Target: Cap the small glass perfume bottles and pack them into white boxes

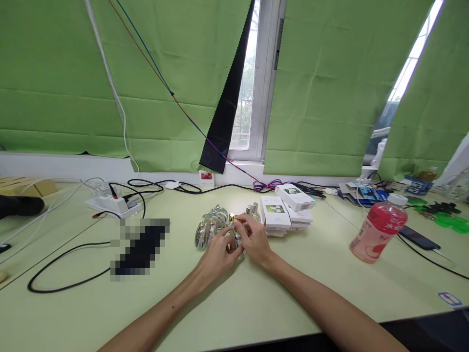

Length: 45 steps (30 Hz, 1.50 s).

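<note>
Several small clear glass bottles (201,236), some with gold tops, stand grouped on the pale table in front of me. At the near right side of the group, my left hand (220,249) curls its fingers round the lower part of one bottle. My right hand (254,239) has its fingers closed at the gold top of that same bottle. The bottle is mostly hidden between my fingers. Just behind my right hand are silver-capped bottles (254,209). Stacked white boxes (274,220) with a green picture lie close to its right.
A pink drink bottle (377,230) stands at the right, beside a phone (419,238). At the left are a blurred-out dark object (142,249), a looped black cable (60,292) and a white power strip (120,203). Cables run along the back wall.
</note>
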### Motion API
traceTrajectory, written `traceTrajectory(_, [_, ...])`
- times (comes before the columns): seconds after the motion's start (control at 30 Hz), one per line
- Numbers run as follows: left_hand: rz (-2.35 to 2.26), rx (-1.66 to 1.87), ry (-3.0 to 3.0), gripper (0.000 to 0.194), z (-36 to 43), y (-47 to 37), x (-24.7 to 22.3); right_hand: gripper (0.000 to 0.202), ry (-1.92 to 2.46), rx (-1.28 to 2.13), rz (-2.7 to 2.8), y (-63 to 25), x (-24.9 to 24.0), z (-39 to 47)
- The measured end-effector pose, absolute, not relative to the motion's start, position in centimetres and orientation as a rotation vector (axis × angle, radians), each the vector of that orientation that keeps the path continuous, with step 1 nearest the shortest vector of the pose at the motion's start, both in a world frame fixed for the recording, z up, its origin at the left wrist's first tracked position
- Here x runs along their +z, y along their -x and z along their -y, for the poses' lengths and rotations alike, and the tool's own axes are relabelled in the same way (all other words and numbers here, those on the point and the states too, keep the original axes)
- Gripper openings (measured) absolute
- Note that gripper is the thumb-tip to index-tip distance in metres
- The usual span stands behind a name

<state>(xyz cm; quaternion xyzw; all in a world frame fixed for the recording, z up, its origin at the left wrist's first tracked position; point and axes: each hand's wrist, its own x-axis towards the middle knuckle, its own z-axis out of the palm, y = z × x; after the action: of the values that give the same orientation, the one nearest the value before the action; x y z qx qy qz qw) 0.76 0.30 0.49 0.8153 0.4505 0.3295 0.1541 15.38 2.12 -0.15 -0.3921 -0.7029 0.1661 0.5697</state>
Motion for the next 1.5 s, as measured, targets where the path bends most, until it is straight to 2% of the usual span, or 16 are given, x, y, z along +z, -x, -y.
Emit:
traceTrajectory(0.33, [-1.274,1.023,-2.342,0.04,-0.28,-0.8,0.39,0.024,0.952,0.398,1.622,-15.41,0.11,-2.01])
traceTrajectory(0.87, [-1.264,1.015,-2.347,0.043,-0.35,-0.68,0.24,0.03,1.0,0.404,1.551,-15.43,0.45,-1.88])
traceTrajectory(1.5, [-1.258,1.0,-2.372,0.04,-0.55,-0.65,-0.05,0.031,0.899,0.406,1.647,-15.43,-0.24,-2.24])
